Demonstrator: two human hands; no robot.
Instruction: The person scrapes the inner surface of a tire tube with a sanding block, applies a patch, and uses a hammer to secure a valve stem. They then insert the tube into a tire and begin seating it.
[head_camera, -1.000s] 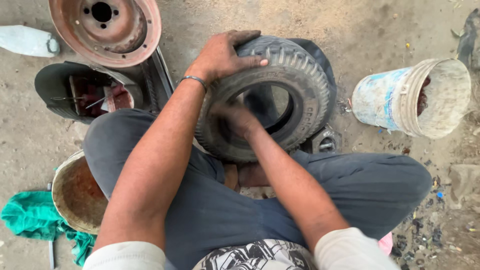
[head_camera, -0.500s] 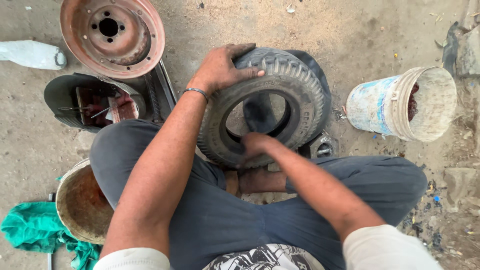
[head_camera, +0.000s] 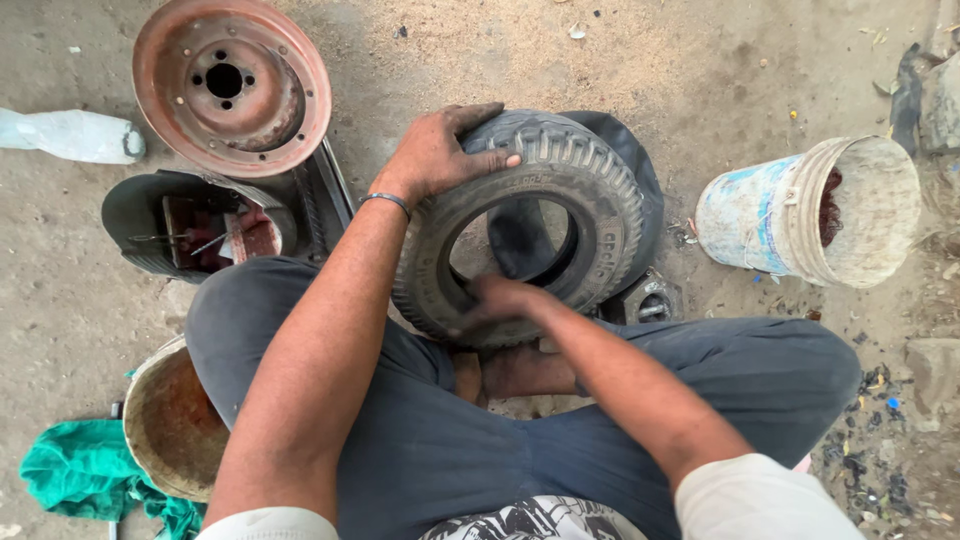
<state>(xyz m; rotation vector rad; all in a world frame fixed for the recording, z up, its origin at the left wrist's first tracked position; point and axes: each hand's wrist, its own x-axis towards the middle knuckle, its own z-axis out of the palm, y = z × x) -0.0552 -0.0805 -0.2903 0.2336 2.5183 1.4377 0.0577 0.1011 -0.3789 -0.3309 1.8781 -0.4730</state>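
Observation:
A small black tyre (head_camera: 560, 190) with chunky tread stands tilted on the dirt ground between my crossed legs. My left hand (head_camera: 440, 150) grips its upper left edge, fingers over the tread. My right hand (head_camera: 500, 300) is at the lower inner rim, fingers curled against the bead; it is blurred. A black inner tube (head_camera: 620, 150) shows behind and inside the tyre. My bare foot (head_camera: 520, 370) lies under the tyre.
A rusty wheel rim (head_camera: 232, 85) lies at the top left, above a dark open container of tools (head_camera: 200, 225). A dirty plastic bucket (head_camera: 810, 210) lies on its side at the right. A rusty bowl (head_camera: 170, 420), a green cloth (head_camera: 70, 470) and a plastic bottle (head_camera: 70, 135) are at the left.
My right hand has slid from inside the tyre's opening down to its lower inner rim. The left hand keeps its hold on the top. The view has shifted a little.

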